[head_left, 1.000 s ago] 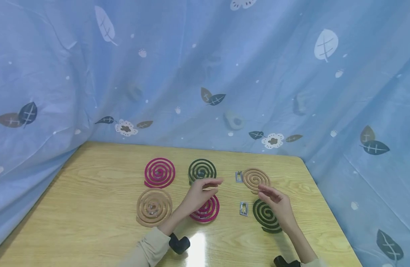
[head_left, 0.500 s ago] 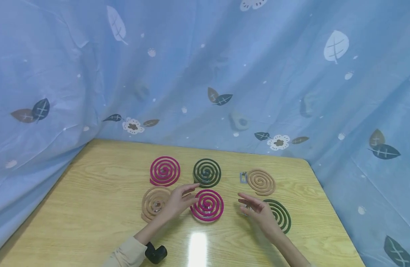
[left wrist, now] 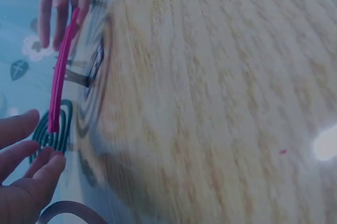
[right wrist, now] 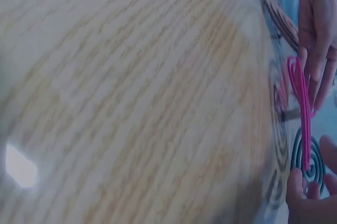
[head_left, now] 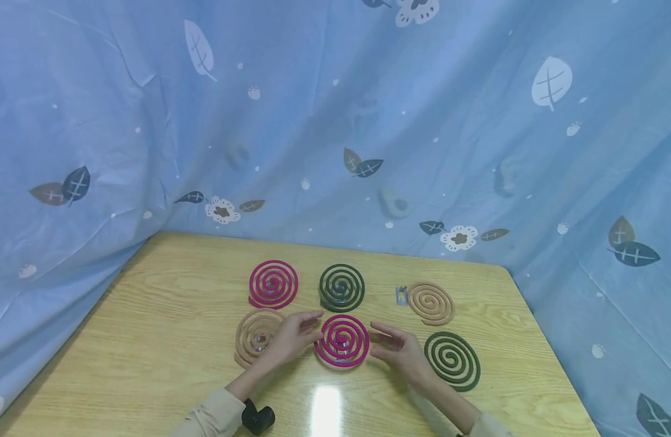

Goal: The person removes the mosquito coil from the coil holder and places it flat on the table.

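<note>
A magenta mosquito coil (head_left: 342, 338) sits on a small metal stand in the middle of the front row, raised off the tabletop. My left hand (head_left: 292, 337) is at its left edge, thumb and fingers spread and loosely bent. On the opposite side, the fingertips of my right hand (head_left: 399, 353) are close to its right edge. Seen from the left wrist, the magenta coil (left wrist: 59, 79) is edge-on between the two hands. A tan coil (head_left: 240, 343) lies partly behind my left hand, and a dark green coil (head_left: 450, 357) lies flat to the right of my right hand.
Behind are another magenta coil (head_left: 272, 283) and a dark green coil (head_left: 341, 285), both on stands. At the back right, a tan coil (head_left: 430, 301) lies beside a bare metal stand (head_left: 398, 296). A blue patterned curtain (head_left: 313, 121) hangs along the wooden table's back edge.
My right hand has moved left from over the dark green coil to the magenta coil, covering a small metal stand. My left hand has drawn back left, uncovering the middle coils.
</note>
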`<action>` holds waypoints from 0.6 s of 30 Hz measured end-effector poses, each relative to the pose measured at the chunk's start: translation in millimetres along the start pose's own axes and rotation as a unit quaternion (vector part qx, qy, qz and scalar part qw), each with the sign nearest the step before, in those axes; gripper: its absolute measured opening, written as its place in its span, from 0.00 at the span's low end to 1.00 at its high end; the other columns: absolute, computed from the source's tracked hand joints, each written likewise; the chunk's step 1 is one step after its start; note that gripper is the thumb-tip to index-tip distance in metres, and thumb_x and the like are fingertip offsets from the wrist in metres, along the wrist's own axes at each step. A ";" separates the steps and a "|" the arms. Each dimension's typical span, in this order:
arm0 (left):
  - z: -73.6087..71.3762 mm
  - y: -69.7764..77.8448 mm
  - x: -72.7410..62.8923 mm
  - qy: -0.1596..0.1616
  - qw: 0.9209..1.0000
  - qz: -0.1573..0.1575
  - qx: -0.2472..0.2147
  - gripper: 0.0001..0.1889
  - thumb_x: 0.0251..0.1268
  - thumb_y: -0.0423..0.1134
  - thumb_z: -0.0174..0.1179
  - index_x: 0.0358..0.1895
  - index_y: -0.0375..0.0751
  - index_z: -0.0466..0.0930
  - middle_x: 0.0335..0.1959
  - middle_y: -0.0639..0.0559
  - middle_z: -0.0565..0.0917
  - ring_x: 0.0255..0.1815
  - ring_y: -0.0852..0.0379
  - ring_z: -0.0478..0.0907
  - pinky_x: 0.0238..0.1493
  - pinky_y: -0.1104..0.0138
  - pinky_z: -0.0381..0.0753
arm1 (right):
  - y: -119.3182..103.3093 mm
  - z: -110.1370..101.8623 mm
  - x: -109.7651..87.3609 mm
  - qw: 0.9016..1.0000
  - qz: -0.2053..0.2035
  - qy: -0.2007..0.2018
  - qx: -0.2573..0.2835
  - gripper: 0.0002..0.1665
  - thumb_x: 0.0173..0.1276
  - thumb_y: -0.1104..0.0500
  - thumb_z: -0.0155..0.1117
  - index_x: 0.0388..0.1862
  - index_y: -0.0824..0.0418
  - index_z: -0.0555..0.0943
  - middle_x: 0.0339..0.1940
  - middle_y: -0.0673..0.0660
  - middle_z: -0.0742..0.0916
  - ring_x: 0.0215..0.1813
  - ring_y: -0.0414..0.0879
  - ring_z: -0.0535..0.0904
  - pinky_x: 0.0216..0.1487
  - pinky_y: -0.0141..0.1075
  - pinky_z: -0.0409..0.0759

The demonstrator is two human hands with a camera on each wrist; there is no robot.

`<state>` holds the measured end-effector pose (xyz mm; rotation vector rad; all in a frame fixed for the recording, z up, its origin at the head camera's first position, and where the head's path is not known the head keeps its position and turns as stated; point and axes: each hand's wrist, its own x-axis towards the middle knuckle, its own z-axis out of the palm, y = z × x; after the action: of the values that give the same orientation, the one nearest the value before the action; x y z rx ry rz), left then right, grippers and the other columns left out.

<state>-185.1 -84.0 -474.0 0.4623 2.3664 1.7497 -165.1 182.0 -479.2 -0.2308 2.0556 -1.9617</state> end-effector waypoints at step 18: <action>2.8 -1.4 -5.7 0.004 0.999 0.015 0.049 0.18 0.59 0.25 0.62 0.54 0.25 0.77 0.48 0.34 0.82 0.48 0.41 0.82 0.50 0.62 0.84 | 3.5 11.2 13.5 0.999 0.031 0.019 0.026 0.31 0.57 0.76 0.65 0.61 0.79 0.68 0.58 0.73 0.77 0.52 0.49 0.81 0.53 0.32 0.81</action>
<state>-179.0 -83.8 -476.6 0.5071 2.4734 1.6556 -174.1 167.3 -484.3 -0.1186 2.0065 -1.9942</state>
